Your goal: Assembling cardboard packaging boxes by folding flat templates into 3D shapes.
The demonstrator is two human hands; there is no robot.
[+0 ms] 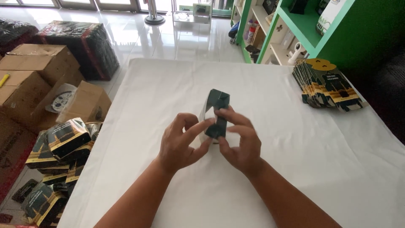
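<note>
To my far left, folded dark boxes are piling up on the floor beside brown cartons, close enough for dropping finished ones off the worktop edge. My left hand is gripping the near side of a small dark green box, fingers spread to steady its pale open flap. My right hand is pinching the same box, fingertips pressing its front panel, so both hands are grasping it just above the white worktop's middle. To my right, a fanned stack of flat box blanks is lying near the corner, within reach.
</note>
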